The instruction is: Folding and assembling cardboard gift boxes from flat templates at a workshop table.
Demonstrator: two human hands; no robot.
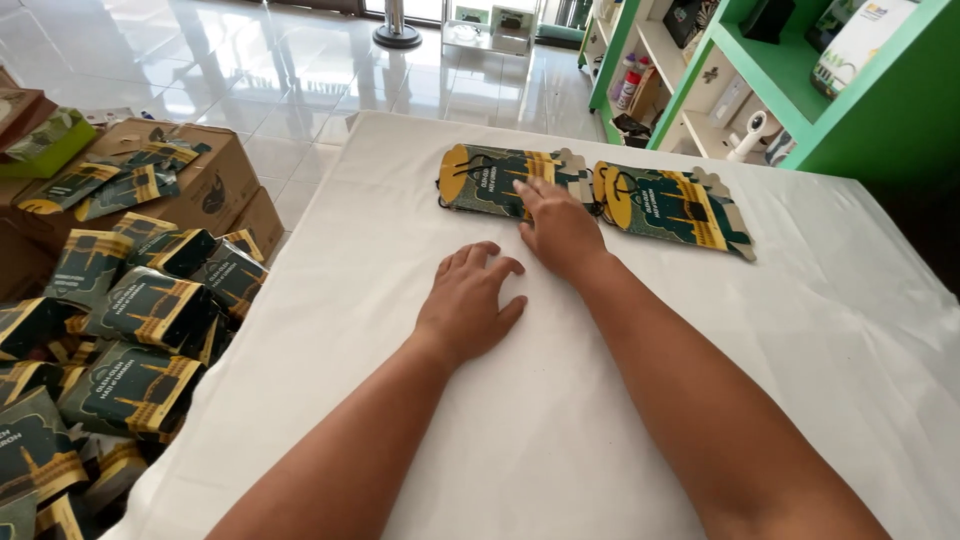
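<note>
The right hand [558,228] lies flat, fingers on the near edge of the left flat box [497,180] on the far counter [560,430], gripping nothing. The left hand [468,300] rests open, palm down, nearer. A second box [670,207] lies just right.

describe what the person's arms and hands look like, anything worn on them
Both arms are bare as far as the picture shows: no sleeves, gloves, watch or bracelet in view. The left hand and right hand show no rings that can be made out, and the nails look short and unpainted.
</note>
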